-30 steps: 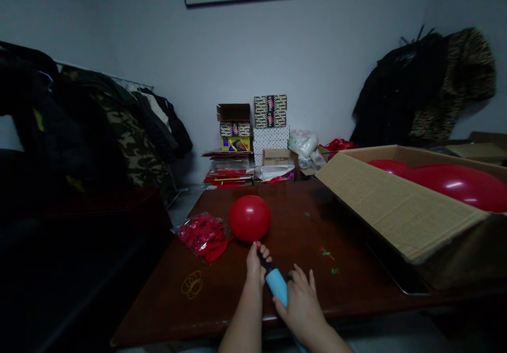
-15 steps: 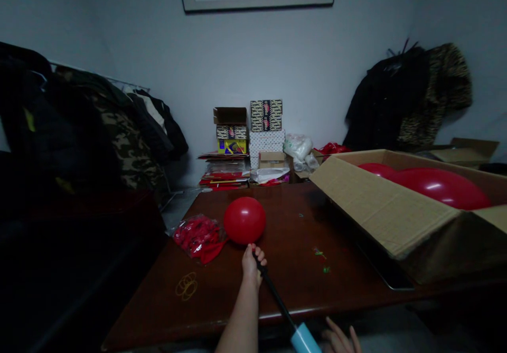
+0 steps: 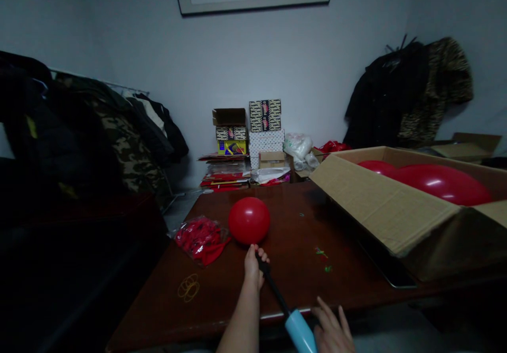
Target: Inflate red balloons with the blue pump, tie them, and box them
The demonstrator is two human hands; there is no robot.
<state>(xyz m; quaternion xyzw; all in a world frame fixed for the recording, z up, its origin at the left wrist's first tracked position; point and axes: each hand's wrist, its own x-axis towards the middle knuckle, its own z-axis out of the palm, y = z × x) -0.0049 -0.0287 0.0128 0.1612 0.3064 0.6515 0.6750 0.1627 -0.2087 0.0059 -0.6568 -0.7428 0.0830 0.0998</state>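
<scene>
A round red balloon (image 3: pixel 249 221) sits at the far end of my left hand (image 3: pixel 256 263), whose fingers are wrapped round the balloon's neck and the black nozzle end of a hand pump. The pump's blue barrel (image 3: pixel 300 332) slants down toward the bottom edge. Beside the barrel, on its right, is my right hand (image 3: pixel 331 327), fingers spread; whether its palm touches the pump is hard to see. A clear bag of red balloons (image 3: pixel 199 238) lies left of the inflated one, on the brown table (image 3: pixel 289 284).
An open cardboard box (image 3: pixel 388 210) holding large red balloons (image 3: pixel 439 181) stands at the right, beside a dark flat object (image 3: pixel 390 268). Yellow rubber bands (image 3: pixel 188 288) and green scraps (image 3: pixel 328 269) lie on the table. Boxes (image 3: pixel 266 147) are stacked behind it.
The balloon and my left hand have shifted slightly right. My right hand and the blue barrel have moved up and a little left in view.
</scene>
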